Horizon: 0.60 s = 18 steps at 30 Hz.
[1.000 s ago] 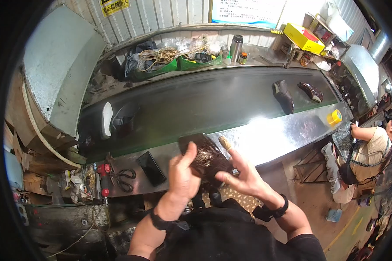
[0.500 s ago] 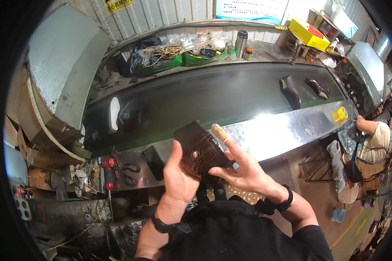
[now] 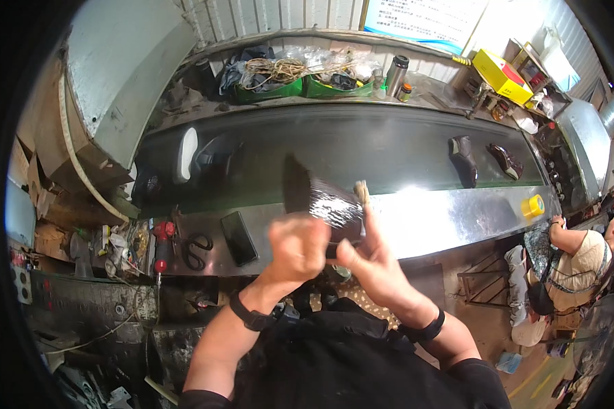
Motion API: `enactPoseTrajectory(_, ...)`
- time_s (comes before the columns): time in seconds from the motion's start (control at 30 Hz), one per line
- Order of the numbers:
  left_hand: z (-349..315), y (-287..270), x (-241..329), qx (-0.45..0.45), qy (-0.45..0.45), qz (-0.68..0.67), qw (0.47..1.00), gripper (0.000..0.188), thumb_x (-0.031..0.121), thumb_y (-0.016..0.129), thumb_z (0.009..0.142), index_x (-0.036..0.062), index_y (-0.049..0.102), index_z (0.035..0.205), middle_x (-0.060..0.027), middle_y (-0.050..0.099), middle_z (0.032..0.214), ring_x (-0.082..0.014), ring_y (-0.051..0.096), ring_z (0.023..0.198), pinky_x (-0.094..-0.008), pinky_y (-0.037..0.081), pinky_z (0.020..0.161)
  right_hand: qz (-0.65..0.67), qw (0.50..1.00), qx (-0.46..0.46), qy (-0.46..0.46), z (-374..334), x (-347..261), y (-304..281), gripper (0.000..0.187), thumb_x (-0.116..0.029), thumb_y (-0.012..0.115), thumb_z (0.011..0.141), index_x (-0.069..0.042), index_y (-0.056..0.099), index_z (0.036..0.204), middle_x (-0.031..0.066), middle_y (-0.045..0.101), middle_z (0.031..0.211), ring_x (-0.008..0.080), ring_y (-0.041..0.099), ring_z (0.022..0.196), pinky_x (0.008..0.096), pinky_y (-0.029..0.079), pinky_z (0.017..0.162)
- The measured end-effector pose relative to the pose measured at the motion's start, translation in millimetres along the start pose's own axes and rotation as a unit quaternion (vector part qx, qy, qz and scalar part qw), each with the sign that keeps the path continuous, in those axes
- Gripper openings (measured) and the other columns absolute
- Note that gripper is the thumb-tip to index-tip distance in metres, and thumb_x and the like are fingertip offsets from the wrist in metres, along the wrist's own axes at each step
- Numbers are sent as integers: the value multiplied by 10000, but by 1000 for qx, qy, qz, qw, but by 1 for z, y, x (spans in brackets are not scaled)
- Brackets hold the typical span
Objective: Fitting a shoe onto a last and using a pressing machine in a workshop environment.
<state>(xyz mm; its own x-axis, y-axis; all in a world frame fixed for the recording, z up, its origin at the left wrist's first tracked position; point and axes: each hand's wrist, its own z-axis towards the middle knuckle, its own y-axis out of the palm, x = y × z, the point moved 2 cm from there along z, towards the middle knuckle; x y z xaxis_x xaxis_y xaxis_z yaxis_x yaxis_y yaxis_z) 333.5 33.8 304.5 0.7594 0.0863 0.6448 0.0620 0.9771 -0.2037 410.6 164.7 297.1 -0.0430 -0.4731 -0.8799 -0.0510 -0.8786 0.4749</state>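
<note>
A glossy dark brown leather piece (image 3: 338, 204), which looks like a shoe upper, is held up in front of me over the bench edge. My left hand (image 3: 297, 247) is closed in a fist at its near left side, slightly blurred. My right hand (image 3: 376, 264) grips its right side, thumb at the near edge and index finger stretched along it. A pale wrapping (image 3: 361, 191) covers that index fingertip. The hands hide the piece's near end, and its far left flap is smeared by motion.
A dark conveyor belt (image 3: 361, 140) carries a white sole-shaped piece (image 3: 187, 155) and dark shoes (image 3: 463, 160). On the metal ledge lie a phone (image 3: 239, 238), black scissors (image 3: 196, 252), a red tool (image 3: 162, 232) and a yellow roll (image 3: 533, 206). Another person (image 3: 580, 255) sits at the right.
My left hand has gone from a flat palm with raised thumb to a fist. The brown piece has turned and tilted upward. The whole view has shifted slightly.
</note>
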Motion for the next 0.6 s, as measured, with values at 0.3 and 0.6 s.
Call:
enactPoseTrajectory(0.3,-43,-33,-53,73,-515,-200,831,727,263,753,913,-41,388,1463,-126,631,1129,-167,630,954,-300,540,719,170,985,-16,-36,-9,42,-70,564,-200,611,1013,-57,381,1508,103,560,1382,218,577,1241,466,527,1001)
enactPoseTrajectory(0.6,-83,17,-128,-53,-614,-317,721,628,238,713,953,-98,431,1403,-116,691,990,-194,682,913,-327,565,777,106,985,139,8,-29,60,-106,494,-184,564,1038,-21,410,1479,100,678,1107,204,676,954,344,538,862)
